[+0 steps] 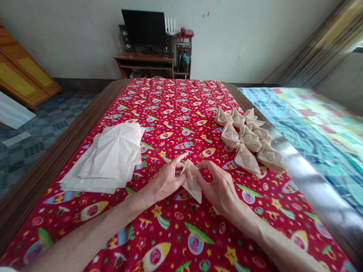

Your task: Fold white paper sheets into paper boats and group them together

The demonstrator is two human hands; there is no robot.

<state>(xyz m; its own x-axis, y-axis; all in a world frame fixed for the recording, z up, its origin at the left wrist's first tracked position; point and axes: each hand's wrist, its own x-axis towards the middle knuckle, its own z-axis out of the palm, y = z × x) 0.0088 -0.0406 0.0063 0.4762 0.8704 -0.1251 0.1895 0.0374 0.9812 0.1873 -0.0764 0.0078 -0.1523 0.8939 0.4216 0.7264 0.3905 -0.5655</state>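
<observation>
Between my two hands is a small folded paper (193, 185), pale cream, with a pointed lower end and a peak at the top. My left hand (171, 173) pinches its left edge between thumb and fingers, the index finger stretched out past it. On the other side my right hand (218, 185) grips the right edge, thumb on the front face. To the left lies a stack of creased paper sheets (117, 147), the top one marked with folds spreading from a centre. At the right sit several folded paper boats (249, 138), grouped close together.
A red patterned cloth (170, 124) covers the brown table (34, 181). Beyond its far end stand a desk (144, 56) with a monitor (144, 32) and a red telephone (186, 33). A bed with a patchwork cover (309, 124) is at the right, a wooden cabinet (24, 71) at the left.
</observation>
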